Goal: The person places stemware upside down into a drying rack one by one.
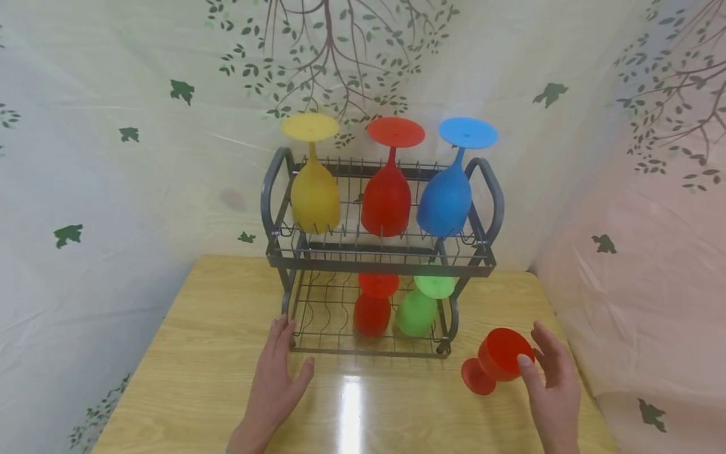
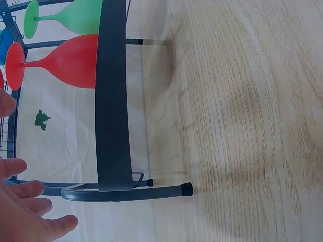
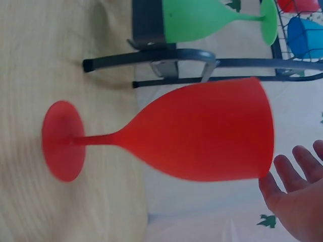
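Note:
A red plastic goblet (image 1: 492, 362) stands upright on the table to the right of the rack, its mouth facing up. Beside its rim is my right hand (image 1: 553, 381), fingers spread and relaxed, with the thumb overlapping the rim in the head view. The right wrist view has the goblet's whole side (image 3: 202, 133) in sight, and the fingertips (image 3: 270, 189) right at the rim. My left hand (image 1: 276, 372) is held with loose, spread fingers and nothing in them, close to the front left corner of the two-tier dark wire rack (image 1: 380, 268).
Upside down on the upper tier stand a yellow goblet (image 1: 315, 195), a red one (image 1: 387, 198) and a blue one (image 1: 445, 198). The lower tier bears an inverted red goblet (image 1: 372, 315) and a green one (image 1: 416, 313). A leaf-patterned cloth (image 1: 113, 189) hangs behind the wooden table (image 1: 187, 353).

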### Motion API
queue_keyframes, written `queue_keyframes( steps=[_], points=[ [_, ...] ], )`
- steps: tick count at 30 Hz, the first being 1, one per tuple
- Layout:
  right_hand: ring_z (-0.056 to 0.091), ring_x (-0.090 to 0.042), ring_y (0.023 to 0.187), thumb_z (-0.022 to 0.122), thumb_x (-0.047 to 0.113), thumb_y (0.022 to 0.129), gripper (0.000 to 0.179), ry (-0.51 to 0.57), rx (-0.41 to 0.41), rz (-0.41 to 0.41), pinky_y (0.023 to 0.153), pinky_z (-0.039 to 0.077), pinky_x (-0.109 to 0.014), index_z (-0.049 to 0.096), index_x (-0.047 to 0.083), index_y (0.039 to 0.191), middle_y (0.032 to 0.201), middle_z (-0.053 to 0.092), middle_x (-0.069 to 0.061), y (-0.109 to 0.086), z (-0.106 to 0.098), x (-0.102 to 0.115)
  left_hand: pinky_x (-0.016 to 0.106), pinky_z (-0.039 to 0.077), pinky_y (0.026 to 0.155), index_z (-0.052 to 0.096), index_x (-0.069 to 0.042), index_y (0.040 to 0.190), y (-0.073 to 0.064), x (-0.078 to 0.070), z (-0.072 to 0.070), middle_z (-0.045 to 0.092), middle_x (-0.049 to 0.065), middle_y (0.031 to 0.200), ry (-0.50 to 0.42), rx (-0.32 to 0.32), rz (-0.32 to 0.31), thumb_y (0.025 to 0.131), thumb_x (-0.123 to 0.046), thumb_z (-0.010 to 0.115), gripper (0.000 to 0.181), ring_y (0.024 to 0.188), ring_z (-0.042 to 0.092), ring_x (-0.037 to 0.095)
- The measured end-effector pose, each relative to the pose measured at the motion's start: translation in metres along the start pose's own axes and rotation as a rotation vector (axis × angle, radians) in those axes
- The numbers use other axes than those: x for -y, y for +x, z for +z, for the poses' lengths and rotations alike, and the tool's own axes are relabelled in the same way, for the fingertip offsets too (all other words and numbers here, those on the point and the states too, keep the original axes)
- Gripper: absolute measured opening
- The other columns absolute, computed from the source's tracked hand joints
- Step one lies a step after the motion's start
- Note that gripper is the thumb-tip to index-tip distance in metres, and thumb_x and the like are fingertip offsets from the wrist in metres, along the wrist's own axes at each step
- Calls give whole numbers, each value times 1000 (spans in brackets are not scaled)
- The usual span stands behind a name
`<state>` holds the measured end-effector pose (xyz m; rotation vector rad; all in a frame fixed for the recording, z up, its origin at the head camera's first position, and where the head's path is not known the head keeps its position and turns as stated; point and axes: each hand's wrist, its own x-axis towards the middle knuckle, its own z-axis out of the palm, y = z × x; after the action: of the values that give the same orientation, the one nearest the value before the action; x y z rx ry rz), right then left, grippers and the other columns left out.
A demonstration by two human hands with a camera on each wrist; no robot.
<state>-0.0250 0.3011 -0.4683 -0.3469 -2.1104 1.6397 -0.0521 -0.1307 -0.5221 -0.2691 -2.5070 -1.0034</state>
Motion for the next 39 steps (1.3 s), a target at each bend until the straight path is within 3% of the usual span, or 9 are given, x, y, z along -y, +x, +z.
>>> queue_keyframes(
  steps=[5, 12, 17, 21, 25, 33, 39],
  points=[
    [48, -6, 132, 67, -3, 97, 67, -29, 58, 66, 110, 35, -10, 43, 15, 157, 152, 50, 3, 0, -6, -7, 67, 36, 111, 47, 7, 147, 0, 0, 0, 39, 25, 159, 4, 0, 4, 81, -15, 79, 76, 145, 37, 47],
    [46, -10, 138, 66, -13, 93, 68, 37, 52, -3, 113, 36, -15, 45, 6, 155, 153, 51, -1, 1, -13, -19, 67, 37, 111, 46, 6, 148, -2, 1, 0, 39, 26, 158, -1, 4, -2, 82, -15, 79, 77, 145, 37, 48],
    [39, -7, 143, 70, -5, 94, 75, -49, 107, 56, 111, 35, -10, 37, 12, 160, 159, 42, 1, 3, -16, -30, 68, 37, 111, 46, 8, 147, -3, 2, 0, 39, 26, 158, -5, 5, -1, 82, -14, 79, 76, 144, 37, 49],
    [32, -8, 149, 73, 3, 95, 86, -131, 195, 111, 110, 29, -6, 24, 16, 165, 166, 31, -7, 4, -17, -43, 69, 38, 110, 46, 8, 147, -3, 2, 0, 40, 27, 157, -4, 4, 6, 82, -13, 79, 76, 143, 38, 51],
    [32, -8, 148, 75, 4, 94, 93, -135, 245, 145, 107, 29, -3, 17, 14, 166, 166, 27, -18, 3, -15, -54, 69, 37, 110, 46, 7, 148, -4, 2, 0, 39, 26, 158, -7, 8, 4, 82, -13, 79, 76, 143, 37, 51],
    [42, 3, 131, 78, 3, 91, 97, -75, 236, 163, 101, 38, -5, 16, 11, 165, 153, 41, -5, 1, -9, -69, 70, 38, 109, 46, 4, 148, -7, 6, 1, 38, 24, 159, -8, 17, -9, 82, -13, 80, 76, 144, 36, 51],
    [43, 1, 131, 79, 5, 91, 95, -51, 199, 212, 101, 40, -6, 18, 11, 164, 156, 36, -11, 3, -6, -75, 69, 37, 110, 45, 4, 149, -8, 5, 0, 38, 24, 160, -10, 15, -8, 82, -13, 80, 77, 145, 35, 50]
  ],
)
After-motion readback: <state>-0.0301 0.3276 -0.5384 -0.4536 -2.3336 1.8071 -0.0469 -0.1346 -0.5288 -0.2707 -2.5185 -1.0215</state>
